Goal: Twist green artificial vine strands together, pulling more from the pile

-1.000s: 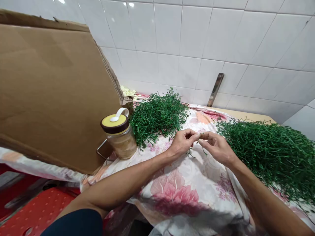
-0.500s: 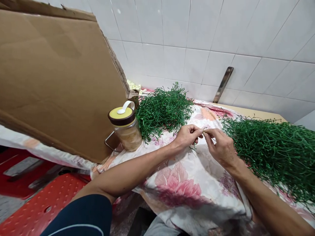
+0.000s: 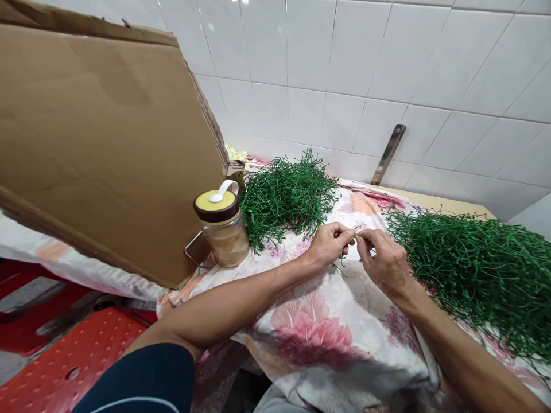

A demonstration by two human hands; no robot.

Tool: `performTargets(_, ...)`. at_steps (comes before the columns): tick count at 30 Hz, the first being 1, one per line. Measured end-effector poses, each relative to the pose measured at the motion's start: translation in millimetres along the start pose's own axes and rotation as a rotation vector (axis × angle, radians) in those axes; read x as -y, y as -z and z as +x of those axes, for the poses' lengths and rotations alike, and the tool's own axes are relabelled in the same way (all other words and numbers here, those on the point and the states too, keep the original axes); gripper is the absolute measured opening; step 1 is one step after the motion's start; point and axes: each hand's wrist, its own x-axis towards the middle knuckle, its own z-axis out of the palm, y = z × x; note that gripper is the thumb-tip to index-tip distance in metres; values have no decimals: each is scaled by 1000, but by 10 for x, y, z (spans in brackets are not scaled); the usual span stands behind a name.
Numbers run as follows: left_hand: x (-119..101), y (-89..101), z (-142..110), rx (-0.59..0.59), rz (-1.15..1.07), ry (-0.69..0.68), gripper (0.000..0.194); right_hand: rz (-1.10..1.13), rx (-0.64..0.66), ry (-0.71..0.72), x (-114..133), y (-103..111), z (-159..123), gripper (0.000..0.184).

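My left hand [image 3: 328,245] and my right hand [image 3: 384,256] meet fingertip to fingertip above the floral cloth [image 3: 310,327]. Both are closed in a pinch on a thin green artificial stem [image 3: 341,267], whose lower end hangs out below the left fingers. A short dark tip shows above the fingertips; the rest is hidden in the fingers. Behind the left hand lies a pile of green artificial stems [image 3: 286,198]. A larger pile of the same green stems [image 3: 477,269] spreads to the right of my right hand.
A jar with a yellow and brown lid [image 3: 221,229] stands left of the near pile. Beside it rises a big cardboard box [image 3: 107,137]. A metal bracket [image 3: 388,155] leans at the tiled wall [image 3: 310,51]. Red plastic stools [image 3: 86,350] are at lower left.
The view has tilted slightly, so the scene sits a little lower. Both hands keep their pinch at nearly the same place, with only slight finger movement.
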Motion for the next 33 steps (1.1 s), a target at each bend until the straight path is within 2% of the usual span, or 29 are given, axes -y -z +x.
performTargets(3,60,-27,-12,-50,69,-70,24,30,17,-84,18,-16,-4,17)
performTargets(7,98,-5,-50,-146,334,-334,19,235,84,-393,109,2,9,23)
performTargets(10,83,34,-95,-107,549,-516,16,412,127,-560,135,0,24,29)
performTargets(13,65,38,-131,-21,649,-569,16,492,96,-679,31,-28,35,34)
performTargets(15,65,20,-142,26,642,-580,17,453,49,-744,-97,-21,46,35)
performTargets(17,73,5,-135,23,580,-574,19,361,13,-745,-230,42,70,35)
performTargets(18,76,3,-123,5,538,-553,22,299,-7,-701,-290,97,89,34)
performTargets(22,67,36,-33,-47,354,-383,29,-25,-159,-367,-511,440,192,24)
performTargets(23,58,47,-5,-57,293,-334,31,-112,-195,-323,-581,542,215,24)
performTargets(28,-13,85,117,-41,-88,-119,35,-593,-314,-429,-1050,1003,215,39)
performTargets(30,-59,113,144,-14,-204,-66,37,-668,-308,-446,-1207,1126,169,49)
performTargets(33,-164,180,155,8,-313,-26,36,-710,-298,-471,-1338,1242,102,47)
